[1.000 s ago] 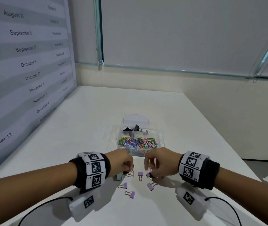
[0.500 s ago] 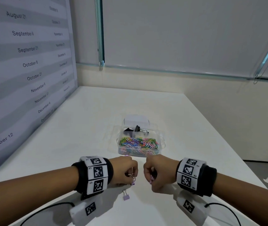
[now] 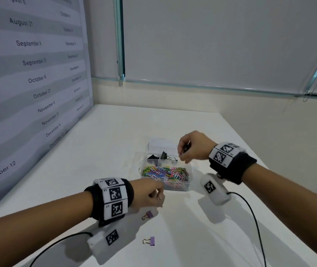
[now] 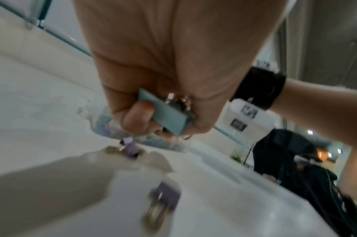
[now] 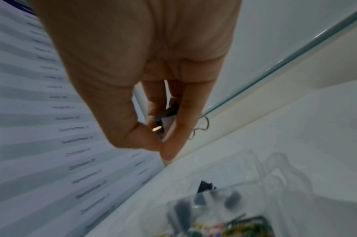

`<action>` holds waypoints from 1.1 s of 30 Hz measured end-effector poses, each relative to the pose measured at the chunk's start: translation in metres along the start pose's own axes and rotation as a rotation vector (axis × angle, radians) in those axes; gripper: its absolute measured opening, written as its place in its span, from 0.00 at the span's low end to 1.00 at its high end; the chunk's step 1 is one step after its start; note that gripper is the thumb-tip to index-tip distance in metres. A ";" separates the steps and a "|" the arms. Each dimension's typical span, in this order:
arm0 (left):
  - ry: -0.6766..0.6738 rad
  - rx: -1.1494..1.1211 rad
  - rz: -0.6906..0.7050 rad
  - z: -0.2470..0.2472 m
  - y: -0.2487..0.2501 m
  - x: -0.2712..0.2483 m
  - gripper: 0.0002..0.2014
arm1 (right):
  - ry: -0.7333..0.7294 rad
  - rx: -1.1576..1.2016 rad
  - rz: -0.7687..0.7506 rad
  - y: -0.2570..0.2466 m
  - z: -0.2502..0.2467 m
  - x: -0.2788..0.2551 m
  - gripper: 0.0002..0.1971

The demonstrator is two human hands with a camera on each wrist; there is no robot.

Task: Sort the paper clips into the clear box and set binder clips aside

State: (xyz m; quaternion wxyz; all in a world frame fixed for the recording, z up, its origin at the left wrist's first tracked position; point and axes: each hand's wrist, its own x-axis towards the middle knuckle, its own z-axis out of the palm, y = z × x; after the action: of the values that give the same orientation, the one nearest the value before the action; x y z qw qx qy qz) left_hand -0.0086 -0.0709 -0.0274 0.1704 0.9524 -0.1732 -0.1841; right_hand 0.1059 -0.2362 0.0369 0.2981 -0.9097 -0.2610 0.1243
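**Both hands full of clips, one raised over the box**

The right hand (image 3: 194, 146) is lifted above the far end of the clear box (image 3: 184, 186), fingers curled down. In the right wrist view its thumb and fingers (image 5: 179, 128) pinch a small bundle of clips (image 5: 166, 119) — a dark piece and a pale lilac one show, with wire loops sticking out past the fingers. How many it holds cannot be told.

The left hand (image 3: 148, 194) hovers low over the white table (image 3: 95, 151), just in front of the box's near wall. It is closed round a grey-green binder clip (image 4: 166, 113), whose silver wire handles poke out beside the thumb; the left wrist view shows this plainly.

The box sits mid-table with its lid open behind it. Its near compartment is heaped with coloured paper clips (image 3: 165, 173); the far compartment holds black binder clips (image 3: 162, 156).

Two purple binder clips lie loose on the table — one (image 3: 148, 214) just below the left hand, the other (image 3: 150, 241) nearer the person, well apart from the box. Both wrists wear black bands with printed marker squares, and a thin black cable (image 3: 254, 218) trails from the right one across the table.
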 end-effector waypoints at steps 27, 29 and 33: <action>0.201 -0.228 -0.263 -0.080 -0.040 0.118 0.16 | -0.384 -0.827 0.052 0.038 0.021 0.092 0.10; 0.187 -0.221 -0.262 -0.079 -0.041 0.117 0.16 | -0.381 -0.832 0.054 0.040 0.022 0.090 0.10; 0.178 -0.186 -0.264 -0.079 -0.040 0.113 0.15 | -0.372 -0.834 0.045 0.043 0.024 0.087 0.10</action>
State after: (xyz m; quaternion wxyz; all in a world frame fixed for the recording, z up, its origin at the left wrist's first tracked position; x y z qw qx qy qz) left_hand 0.1331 -0.0592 -0.0069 0.2468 0.9595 -0.0133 -0.1353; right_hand 0.1867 -0.2059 -0.0145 -0.1483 -0.9197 -0.3178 0.1765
